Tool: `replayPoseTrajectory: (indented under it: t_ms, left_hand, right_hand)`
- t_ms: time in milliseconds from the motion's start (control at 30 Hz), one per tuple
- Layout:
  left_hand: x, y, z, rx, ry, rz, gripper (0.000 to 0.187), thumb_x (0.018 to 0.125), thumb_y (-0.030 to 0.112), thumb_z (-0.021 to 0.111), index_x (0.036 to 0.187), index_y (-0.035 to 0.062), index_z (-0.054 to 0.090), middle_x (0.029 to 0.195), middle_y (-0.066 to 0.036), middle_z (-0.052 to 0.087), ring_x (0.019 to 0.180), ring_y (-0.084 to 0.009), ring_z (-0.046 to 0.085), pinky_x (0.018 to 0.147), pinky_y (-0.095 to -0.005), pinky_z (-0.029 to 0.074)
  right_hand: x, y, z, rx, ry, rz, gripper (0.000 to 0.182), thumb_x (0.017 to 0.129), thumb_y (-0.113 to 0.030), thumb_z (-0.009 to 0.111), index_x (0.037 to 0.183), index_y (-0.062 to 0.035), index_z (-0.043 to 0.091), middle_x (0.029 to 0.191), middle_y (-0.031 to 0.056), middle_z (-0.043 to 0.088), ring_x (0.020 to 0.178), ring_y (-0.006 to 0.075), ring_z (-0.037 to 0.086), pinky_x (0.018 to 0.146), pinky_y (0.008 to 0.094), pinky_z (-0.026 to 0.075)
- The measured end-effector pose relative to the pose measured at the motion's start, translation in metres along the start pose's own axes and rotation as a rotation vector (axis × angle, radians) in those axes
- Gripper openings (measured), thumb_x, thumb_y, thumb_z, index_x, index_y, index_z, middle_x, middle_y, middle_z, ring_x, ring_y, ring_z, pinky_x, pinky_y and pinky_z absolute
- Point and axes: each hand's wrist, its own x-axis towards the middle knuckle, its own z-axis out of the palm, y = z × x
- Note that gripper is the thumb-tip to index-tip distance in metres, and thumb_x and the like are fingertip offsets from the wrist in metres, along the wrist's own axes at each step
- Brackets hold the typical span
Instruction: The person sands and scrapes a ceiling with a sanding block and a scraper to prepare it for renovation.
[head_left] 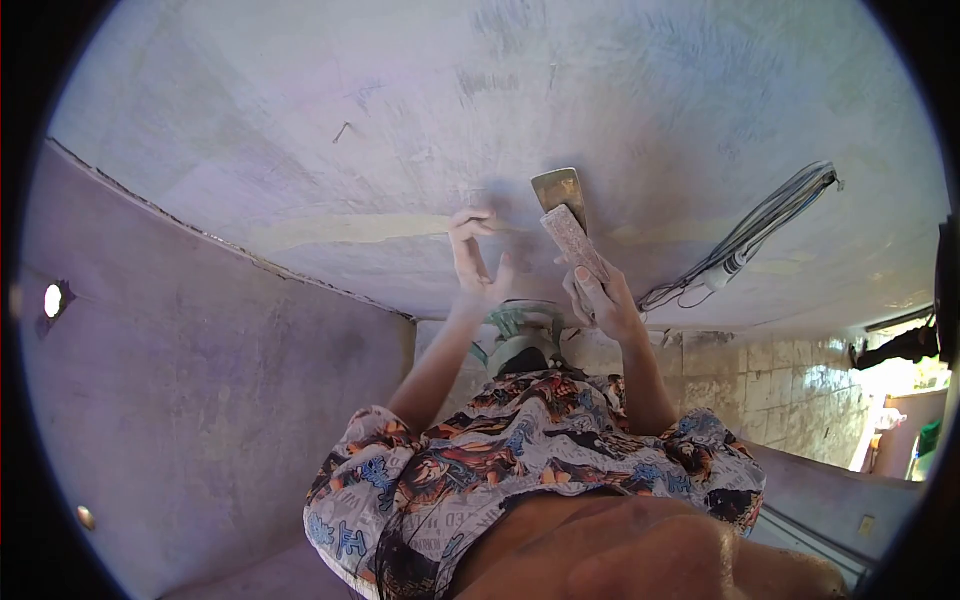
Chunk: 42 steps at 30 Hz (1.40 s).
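My right hand (605,297) is wrapped round the dusty handle of a putty knife (573,238), whose broad metal blade points up and lies close to the pale plastered surface. To its left, my left hand (478,262) is raised with the thumb apart from loosely bent fingers, and nothing shows in it. Its fingertips overlap the end of a yellowish streak of filler (350,228) on the plaster (420,110). White dust coats both hands.
A bundle of loose wires (775,225) sticks out of the plaster at right. A small bent wire (342,132) juts out at upper left. Below my hands is a pale green object (522,325). A purplish wall (230,390) stands at left; a bright opening (905,385) is far right.
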Motion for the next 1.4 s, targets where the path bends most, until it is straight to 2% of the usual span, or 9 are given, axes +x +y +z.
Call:
replayPoseTrajectory:
  t_ms: [100,167,300,500,767,900,933,1167,1400]
  left_hand:
    - [-0.032,0.007,0.005,-0.393,0.043,-0.471,0.052,0.087,0.023,0.062,0.129,0.0003,0.045,0.135,-0.017,0.047,0.124,-0.0237,0.047,0.109,-0.0461,0.029]
    - [-0.041,0.017,0.016,-0.856,-0.033,-0.795,0.063,0.095,0.047,0.052,0.134,-0.0013,0.043,0.138,-0.017,0.046,0.124,-0.0254,0.049,0.098,-0.0426,0.044]
    - [-0.040,0.029,0.013,-0.930,-0.366,-0.879,0.073,0.097,0.059,0.041,0.134,-0.0034,0.044,0.136,-0.017,0.050,0.116,-0.0258,0.058,0.073,-0.0300,0.055]
    - [-0.043,0.047,-0.008,-0.506,-0.373,-0.940,0.057,0.103,0.047,0.038,0.122,-0.0040,0.055,0.112,-0.013,0.064,0.085,-0.0180,0.065,0.051,-0.0212,0.050]
    - [-0.038,0.051,-0.038,-0.444,0.083,-0.807,0.043,0.104,0.042,0.039,0.101,0.0011,0.052,0.093,-0.007,0.056,0.102,-0.0248,0.060,0.099,-0.0424,0.041]
    - [-0.033,0.036,-0.064,-0.499,0.249,-0.895,0.035,0.102,0.036,0.049,0.097,0.0021,0.050,0.072,-0.005,0.050,0.058,-0.0164,0.056,0.050,-0.0297,0.048]
    - [-0.030,0.032,-0.060,-0.487,0.356,-0.891,0.031,0.101,0.031,0.054,0.097,0.0005,0.051,0.063,-0.004,0.047,0.041,-0.0110,0.044,0.033,-0.0243,0.032]
    - [0.010,0.046,-0.071,-0.477,0.181,-0.761,0.021,0.092,0.013,0.067,0.098,-0.0042,0.058,0.056,-0.002,0.051,0.036,-0.0094,0.041,0.034,-0.0241,0.032]
    - [0.024,0.057,-0.087,-0.342,0.227,-0.950,0.029,0.084,-0.001,0.072,0.111,-0.0077,0.061,0.057,-0.001,0.053,0.038,-0.0077,0.042,0.036,-0.0244,0.032]
  right_hand:
    - [0.002,0.002,0.002,0.104,-0.058,0.016,0.031,0.104,-0.023,0.044,0.123,0.0009,0.053,0.071,-0.0008,0.048,0.044,0.0049,0.041,0.039,0.0202,0.034]
    - [0.004,0.004,0.010,0.145,-0.103,0.025,0.031,0.104,-0.024,0.044,0.122,0.0008,0.053,0.072,0.0001,0.049,0.043,0.0054,0.041,0.039,0.0204,0.034]
    - [0.013,0.031,0.022,-0.035,-0.066,-0.152,0.032,0.104,-0.027,0.045,0.120,-0.0001,0.053,0.077,0.0032,0.054,0.040,0.0074,0.044,0.036,0.0215,0.034]
    - [0.007,0.026,0.027,0.011,-0.163,0.086,0.034,0.104,-0.027,0.047,0.112,0.0043,0.057,0.077,0.0030,0.057,0.067,0.0101,0.053,0.064,0.0259,0.045]
    - [0.008,0.025,0.026,-0.214,-0.008,-0.052,0.036,0.104,-0.026,0.043,0.113,0.0026,0.063,0.092,0.0075,0.067,0.082,0.0130,0.059,0.079,0.0292,0.048]
    - [0.029,0.001,0.022,-0.125,-0.209,-0.015,0.040,0.105,-0.026,0.041,0.103,0.0047,0.066,0.090,0.0112,0.069,0.080,0.0170,0.064,0.081,0.0319,0.050]
    - [0.034,-0.003,0.025,-0.088,-0.305,-0.041,0.042,0.105,-0.027,0.041,0.098,0.0057,0.067,0.087,0.0122,0.070,0.079,0.0186,0.065,0.080,0.0332,0.051]
    - [0.055,-0.018,0.059,-0.018,-0.559,-0.011,0.046,0.104,-0.029,0.043,0.087,0.0059,0.067,0.081,0.0138,0.069,0.076,0.0202,0.066,0.078,0.0328,0.051]
    - [0.059,-0.022,0.090,-0.099,-0.143,-0.155,0.025,0.098,-0.017,0.057,0.097,0.0063,0.068,0.093,0.0127,0.069,0.077,0.0182,0.066,0.075,0.0293,0.051]
